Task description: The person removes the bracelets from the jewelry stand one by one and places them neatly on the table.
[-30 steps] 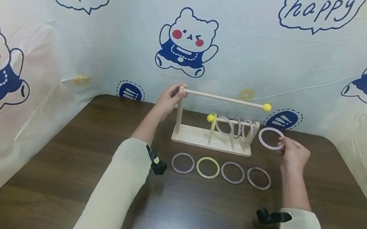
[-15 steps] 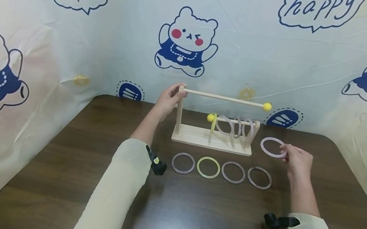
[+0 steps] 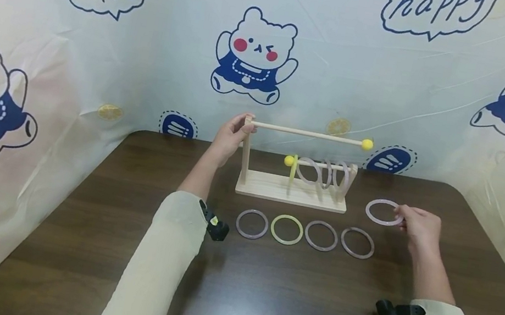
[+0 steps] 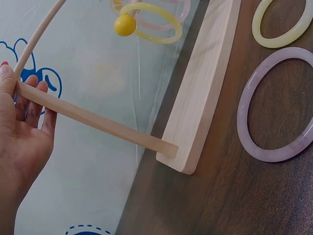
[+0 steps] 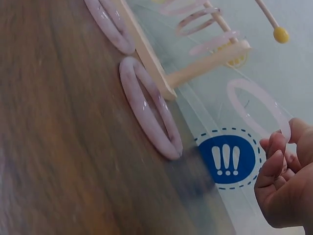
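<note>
In the head view my left hand (image 3: pixel 227 139) grips the top of the left post of a wooden bangle stand (image 3: pixel 277 188). The left wrist view shows the thumb and fingers around that post (image 4: pixel 98 115), where the upper rod meets it. To the right of the stand, my right hand (image 3: pixel 422 233) pinches a pale pink bangle (image 3: pixel 381 222) by its right edge, held above the table. The upper rod (image 3: pixel 309 134) carries no bangle. On the lower rod hang a yellow bangle (image 3: pixel 293 170) and several pale purple ones (image 3: pixel 308 182).
In front of the stand lie a purple bangle (image 3: pixel 250 237), a yellow-green bangle (image 3: pixel 285 243) and two more purplish bangles, one of them the rightmost bangle (image 3: pixel 355 256). Yellow balls cap the rods, such as the upper ball (image 3: pixel 367 144). A patterned cloth (image 3: pixel 150 51) backs the brown table (image 3: pixel 136 283).
My right hand has drawn the pink bangle rightward and lower, away from the stand, and the bangle has tipped flatter. The left hand stays on the post.
</note>
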The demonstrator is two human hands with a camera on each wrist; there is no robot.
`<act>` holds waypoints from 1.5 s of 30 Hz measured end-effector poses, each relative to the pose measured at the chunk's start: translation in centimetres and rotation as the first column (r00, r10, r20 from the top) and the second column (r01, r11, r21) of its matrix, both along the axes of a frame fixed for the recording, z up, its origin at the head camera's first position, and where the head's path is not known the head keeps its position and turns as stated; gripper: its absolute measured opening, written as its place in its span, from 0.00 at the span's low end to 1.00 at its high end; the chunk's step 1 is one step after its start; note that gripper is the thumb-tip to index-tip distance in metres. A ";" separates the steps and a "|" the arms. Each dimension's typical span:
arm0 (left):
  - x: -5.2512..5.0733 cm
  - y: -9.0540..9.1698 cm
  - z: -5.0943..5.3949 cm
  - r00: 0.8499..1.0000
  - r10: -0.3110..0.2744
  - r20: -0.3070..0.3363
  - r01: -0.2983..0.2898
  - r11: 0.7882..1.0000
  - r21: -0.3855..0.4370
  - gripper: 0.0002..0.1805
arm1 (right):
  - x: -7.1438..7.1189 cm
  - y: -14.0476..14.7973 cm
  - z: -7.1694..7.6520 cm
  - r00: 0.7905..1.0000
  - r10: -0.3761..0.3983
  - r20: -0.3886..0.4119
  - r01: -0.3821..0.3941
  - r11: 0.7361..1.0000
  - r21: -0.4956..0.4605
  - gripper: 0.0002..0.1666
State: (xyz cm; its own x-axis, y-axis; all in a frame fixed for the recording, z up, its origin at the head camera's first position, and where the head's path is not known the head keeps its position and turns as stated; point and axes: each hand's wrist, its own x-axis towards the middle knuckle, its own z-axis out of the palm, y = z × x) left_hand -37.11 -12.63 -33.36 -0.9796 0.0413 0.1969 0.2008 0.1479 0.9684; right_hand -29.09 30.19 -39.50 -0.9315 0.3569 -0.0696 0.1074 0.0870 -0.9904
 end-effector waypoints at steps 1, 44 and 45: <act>0.0 0.0 0.0 1.000 0.000 -0.001 0.000 1.000 -0.002 0.26 | 0.1 0.2 -0.1 1.000 0.003 0.012 -0.004 1.000 0.026 0.15; 0.2 0.1 0.4 1.000 -0.005 0.027 0.005 1.000 0.000 0.26 | 2.9 4.9 -1.9 0.949 0.226 0.218 -0.297 0.872 0.388 0.18; 0.2 0.1 0.4 1.000 -0.005 0.028 0.005 1.000 0.001 0.26 | 2.9 5.1 -2.1 0.945 0.241 0.221 -0.311 0.871 0.380 0.18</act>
State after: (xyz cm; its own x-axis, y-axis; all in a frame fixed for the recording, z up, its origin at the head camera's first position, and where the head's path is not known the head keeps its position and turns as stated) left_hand -36.89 -12.55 -33.00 -0.9844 0.0461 0.1696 0.1746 0.1465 0.9737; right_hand -26.18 35.26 -41.56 -0.9842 0.1165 -0.1334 0.1750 0.5251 -0.8328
